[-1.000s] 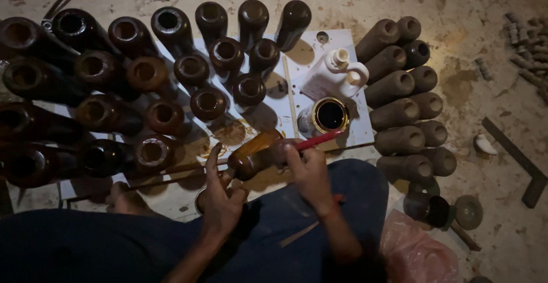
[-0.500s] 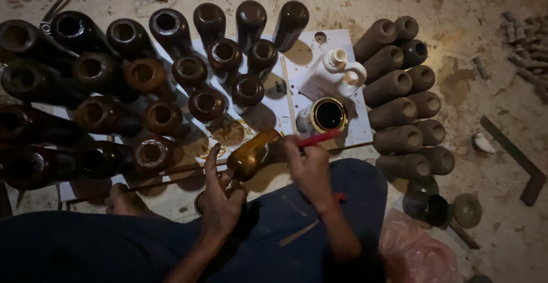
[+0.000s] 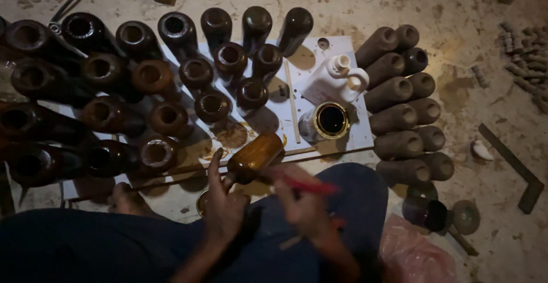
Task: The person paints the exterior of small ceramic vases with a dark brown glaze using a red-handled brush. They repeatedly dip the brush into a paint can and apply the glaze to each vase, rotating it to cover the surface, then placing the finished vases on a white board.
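Note:
My left hand (image 3: 222, 206) grips the lower end of a glossy brown wooden piece (image 3: 255, 156) shaped like a small bottle, held tilted over my lap. My right hand (image 3: 302, 203) holds a red-handled brush (image 3: 311, 186) against that piece; the hand is blurred. Just beyond stands an open tin of dark varnish (image 3: 331, 119) on a white board (image 3: 348, 140). Next to the tin is a white plastic bottle (image 3: 334, 80).
Several dark, shiny varnished pieces (image 3: 154, 77) stand in rows to the left and back. Several dull, uncoated pieces (image 3: 399, 94) lie stacked on the right. A pink plastic bag (image 3: 414, 254) sits by my right knee, and a metal square (image 3: 514, 163) lies on the dusty floor.
My right hand has drawn the red brush back from the tin down onto the held piece. The piece and my left hand have shifted slightly toward me.

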Demonstrator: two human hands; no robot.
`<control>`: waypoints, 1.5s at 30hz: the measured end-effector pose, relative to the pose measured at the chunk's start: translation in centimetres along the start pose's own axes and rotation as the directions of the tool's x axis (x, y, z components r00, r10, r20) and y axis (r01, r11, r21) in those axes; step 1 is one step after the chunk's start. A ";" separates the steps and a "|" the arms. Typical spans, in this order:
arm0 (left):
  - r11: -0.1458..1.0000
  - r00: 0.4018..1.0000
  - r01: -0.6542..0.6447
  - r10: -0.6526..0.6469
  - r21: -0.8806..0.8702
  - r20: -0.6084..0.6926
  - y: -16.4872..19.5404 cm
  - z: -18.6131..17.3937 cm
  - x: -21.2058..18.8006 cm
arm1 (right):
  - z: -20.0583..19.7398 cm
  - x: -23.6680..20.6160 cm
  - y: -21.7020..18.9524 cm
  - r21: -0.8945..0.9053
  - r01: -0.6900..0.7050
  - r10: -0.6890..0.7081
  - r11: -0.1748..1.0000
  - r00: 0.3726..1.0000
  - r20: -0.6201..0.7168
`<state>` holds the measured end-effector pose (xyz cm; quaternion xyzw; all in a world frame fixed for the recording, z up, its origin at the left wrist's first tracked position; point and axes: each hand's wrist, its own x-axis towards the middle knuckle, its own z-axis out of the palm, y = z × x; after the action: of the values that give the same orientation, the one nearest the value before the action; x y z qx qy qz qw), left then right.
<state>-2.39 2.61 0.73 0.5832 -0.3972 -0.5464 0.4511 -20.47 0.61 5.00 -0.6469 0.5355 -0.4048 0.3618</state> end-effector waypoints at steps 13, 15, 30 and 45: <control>0.839 0.966 -0.256 0.241 0.480 0.094 -0.6 0.7 -1.6 | -0.9 2.0 -1.9 0.019 -0.049 0.048 0.999 0.995 0.087; 0.847 0.968 -0.252 0.227 0.468 0.111 -0.6 0.7 -1.5 | -1.5 3.4 -1.4 -0.044 -0.055 0.055 0.998 0.998 0.014; 0.999 1.000 0.019 -0.019 0.035 -0.022 1.0 0.7 0.1 | -0.6 2.1 6.0 -0.699 -0.069 0.124 0.712 0.992 0.028; 0.799 0.939 0.246 -0.336 -0.548 -0.067 -1.7 -0.4 1.6 | 1.4 2.2 0.8 -0.084 0.026 -0.040 0.996 0.987 -0.158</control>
<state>-1.86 1.62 -1.34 0.5315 -0.0977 -0.6488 0.5357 -19.31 -1.60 4.00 -0.6355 0.5680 -0.4390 0.2843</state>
